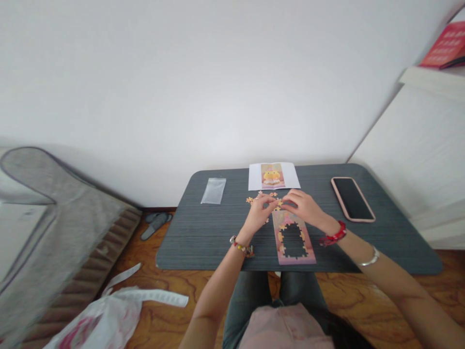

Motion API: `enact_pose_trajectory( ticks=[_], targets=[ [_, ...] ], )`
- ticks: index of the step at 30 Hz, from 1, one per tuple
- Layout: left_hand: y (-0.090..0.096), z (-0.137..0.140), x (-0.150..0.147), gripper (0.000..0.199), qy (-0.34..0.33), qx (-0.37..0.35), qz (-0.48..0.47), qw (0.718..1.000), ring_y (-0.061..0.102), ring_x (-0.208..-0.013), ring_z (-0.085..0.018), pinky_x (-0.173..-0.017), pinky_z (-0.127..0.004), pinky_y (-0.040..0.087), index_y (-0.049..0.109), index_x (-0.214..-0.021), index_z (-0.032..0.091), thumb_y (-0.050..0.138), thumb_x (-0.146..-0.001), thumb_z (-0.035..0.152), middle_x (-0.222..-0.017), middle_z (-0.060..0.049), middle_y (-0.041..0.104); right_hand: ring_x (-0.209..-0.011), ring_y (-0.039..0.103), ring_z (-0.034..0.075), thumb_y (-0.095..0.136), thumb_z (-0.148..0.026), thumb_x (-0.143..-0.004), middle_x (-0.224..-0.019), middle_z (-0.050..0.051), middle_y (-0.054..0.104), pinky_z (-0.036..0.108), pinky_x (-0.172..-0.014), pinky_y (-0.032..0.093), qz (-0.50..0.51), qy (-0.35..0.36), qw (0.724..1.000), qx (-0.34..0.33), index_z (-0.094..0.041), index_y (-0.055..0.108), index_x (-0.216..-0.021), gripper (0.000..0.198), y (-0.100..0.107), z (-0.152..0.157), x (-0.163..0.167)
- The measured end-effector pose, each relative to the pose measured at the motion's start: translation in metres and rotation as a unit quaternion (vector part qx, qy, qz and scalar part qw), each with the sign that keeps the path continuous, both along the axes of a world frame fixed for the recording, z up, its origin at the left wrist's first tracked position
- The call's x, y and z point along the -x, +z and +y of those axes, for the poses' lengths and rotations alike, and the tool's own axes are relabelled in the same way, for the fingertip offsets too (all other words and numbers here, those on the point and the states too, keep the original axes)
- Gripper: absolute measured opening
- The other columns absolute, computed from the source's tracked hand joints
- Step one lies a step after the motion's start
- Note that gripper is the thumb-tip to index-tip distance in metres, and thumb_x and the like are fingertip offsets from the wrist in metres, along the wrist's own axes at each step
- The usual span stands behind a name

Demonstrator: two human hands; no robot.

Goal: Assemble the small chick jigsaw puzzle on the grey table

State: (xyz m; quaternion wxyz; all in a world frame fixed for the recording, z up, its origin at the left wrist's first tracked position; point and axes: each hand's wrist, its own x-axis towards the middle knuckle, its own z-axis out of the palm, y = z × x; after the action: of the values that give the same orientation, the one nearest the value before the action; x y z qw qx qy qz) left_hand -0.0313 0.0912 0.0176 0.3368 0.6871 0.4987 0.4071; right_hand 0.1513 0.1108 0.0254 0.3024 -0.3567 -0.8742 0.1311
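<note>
A jigsaw puzzle (311,249) lies near the table's front edge; its border is joined and its middle shows the dark table. Just above its top edge, my left hand (260,212) and my right hand (304,208) come together with bent fingers. Between their fingertips is a small yellow puzzle piece (279,202), which both seem to pinch; the fingers partly hide it. Loose puzzle pieces (249,200) lie around and behind my left hand, several of them partly covered. Behind the hands rests a creased white sheet (255,177) with a printed picture of a yellow character.
The dark table (218,237) stands against a white wall. A clear plastic bag (214,191) lies at its back left, a phone (353,199) in a pink case at its right. Slippers (156,223) and a white plastic bag (109,320) are on the floor at left.
</note>
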Motion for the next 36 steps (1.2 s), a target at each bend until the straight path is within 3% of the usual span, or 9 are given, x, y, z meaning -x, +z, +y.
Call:
enact_pose_trajectory(
  ticks=[8, 11, 14, 19, 28, 36],
  targets=[
    [0.012, 0.003, 0.0, 0.012, -0.011, -0.03, 0.056, 0.998, 0.053, -0.086, -0.015, -0.081, -0.028, 0.041, 0.061, -0.072, 0.017, 0.053, -0.081, 0.017, -0.084, -0.003, 0.057, -0.074, 0.055, 0.017, 0.044, -0.037, -0.088, -0.08, 0.005, 0.058, 0.03, -0.07, 0.045, 0.031, -0.004, 0.999, 0.017, -0.022, 0.064, -0.09, 0.025, 0.01, 0.005, -0.006],
    [0.018, 0.006, 0.003, 0.01, -0.039, -0.044, 0.107, 0.993, 0.053, -0.086, -0.016, -0.083, -0.03, 0.041, 0.061, -0.073, 0.017, 0.054, -0.08, 0.017, -0.087, -0.004, 0.055, -0.077, 0.055, 0.017, 0.043, -0.034, -0.089, -0.085, 0.005, 0.057, 0.03, -0.07, 0.045, 0.002, 0.042, 0.999, 0.009, -0.023, 0.063, -0.099, 0.025, 0.014, 0.011, -0.009],
    [0.02, 0.012, 0.006, 0.012, -0.077, -0.049, 0.138, 0.986, 0.053, -0.086, -0.016, -0.082, -0.029, 0.042, 0.061, -0.071, 0.016, 0.054, -0.081, 0.017, -0.086, -0.004, 0.055, -0.077, 0.054, 0.016, 0.042, -0.032, -0.09, -0.085, 0.005, 0.055, 0.029, -0.07, 0.046, -0.04, 0.098, 0.994, -0.003, -0.022, 0.064, -0.095, 0.025, 0.016, 0.015, -0.009],
    [0.021, 0.019, 0.008, 0.014, -0.132, -0.048, 0.167, 0.976, 0.052, -0.085, -0.016, -0.08, -0.028, 0.042, 0.062, -0.071, 0.015, 0.053, -0.081, 0.017, -0.084, -0.004, 0.055, -0.08, 0.054, 0.016, 0.044, -0.03, -0.089, -0.087, 0.006, 0.054, 0.029, -0.071, 0.045, -0.083, 0.125, 0.989, -0.014, -0.02, 0.061, -0.095, 0.021, 0.018, 0.016, -0.008],
    [0.018, 0.017, 0.007, 0.012, -0.116, -0.012, 0.135, 0.984, 0.053, -0.086, -0.015, -0.083, -0.029, 0.042, 0.064, -0.075, 0.016, 0.054, -0.081, 0.02, -0.085, -0.002, 0.057, -0.078, 0.054, 0.017, 0.046, -0.031, -0.088, -0.086, 0.006, 0.054, 0.031, -0.071, 0.046, -0.102, 0.13, 0.986, -0.02, -0.018, 0.059, -0.093, 0.02, 0.013, 0.016, -0.012],
    [0.023, 0.016, 0.01, 0.017, -0.107, -0.083, 0.091, 0.987, 0.053, -0.093, -0.016, -0.087, -0.031, 0.042, 0.064, -0.089, 0.02, 0.064, -0.073, 0.014, -0.093, -0.002, 0.053, -0.082, 0.054, 0.016, 0.047, -0.029, -0.088, -0.087, 0.005, 0.054, 0.029, -0.074, 0.045, -0.055, 0.137, 0.989, 0.017, -0.02, 0.059, -0.092, 0.016, 0.027, 0.021, -0.014]
  ],
)
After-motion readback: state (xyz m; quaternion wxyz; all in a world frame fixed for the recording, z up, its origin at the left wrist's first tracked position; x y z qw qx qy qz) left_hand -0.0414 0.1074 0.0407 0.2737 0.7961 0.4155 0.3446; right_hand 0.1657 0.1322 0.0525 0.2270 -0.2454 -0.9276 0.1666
